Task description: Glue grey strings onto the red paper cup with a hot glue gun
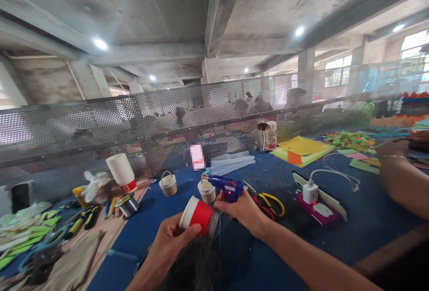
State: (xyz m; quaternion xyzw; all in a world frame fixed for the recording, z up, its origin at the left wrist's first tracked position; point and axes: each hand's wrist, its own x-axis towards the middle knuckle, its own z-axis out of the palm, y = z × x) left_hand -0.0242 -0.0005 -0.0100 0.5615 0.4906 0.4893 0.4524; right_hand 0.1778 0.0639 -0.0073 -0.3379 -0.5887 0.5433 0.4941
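Note:
My left hand point(179, 235) grips a red and white paper cup point(197, 215), tilted on its side, with its wide white rim toward the left. Grey strands point(213, 223) hang at the cup's right end; what they are made of I cannot tell. In my right hand point(243, 208) is a blue hot glue gun point(226, 185), a small red light showing on its body. Its nozzle points left, above a little tan bucket point(207, 191) with a white rim. A second small bucket point(168, 185) with a handle stands to the left.
Scissors point(270, 205) with yellow and red handles lie right of the glue gun. Beyond are a purple power socket point(318, 210) with a charger, and coloured paper point(303, 148). Stacked cups point(120, 172) and a wire spool point(128, 205) stand left. Another person's arm point(402, 179) rests at right.

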